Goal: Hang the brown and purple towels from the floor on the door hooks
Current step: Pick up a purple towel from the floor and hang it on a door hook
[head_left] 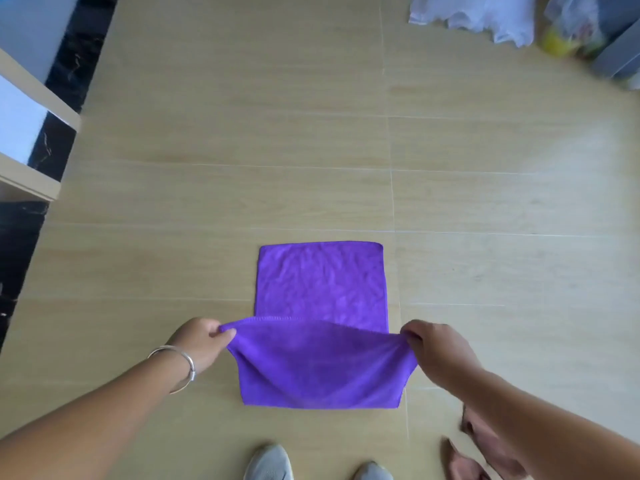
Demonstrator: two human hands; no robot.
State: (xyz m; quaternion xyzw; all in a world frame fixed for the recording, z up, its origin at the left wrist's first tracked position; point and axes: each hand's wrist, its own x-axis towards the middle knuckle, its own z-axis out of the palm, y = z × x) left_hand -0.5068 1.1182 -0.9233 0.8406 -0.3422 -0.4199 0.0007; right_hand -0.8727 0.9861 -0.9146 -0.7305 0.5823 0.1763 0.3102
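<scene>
A purple towel (320, 289) lies on the pale wood-look floor in front of me. Its near edge is lifted off the floor and stretched between my hands. My left hand (201, 342) pinches the left corner. My right hand (438, 351) pinches the right corner. A brown towel (465, 462) lies crumpled on the floor at the lower right, partly hidden under my right forearm. No door hooks are in view.
My two grey shoes (270, 462) stand at the bottom edge. A white door frame with a dark marble threshold (45, 140) runs along the left. White plastic bags (485, 15) and a grey bin (620, 53) sit at the far right.
</scene>
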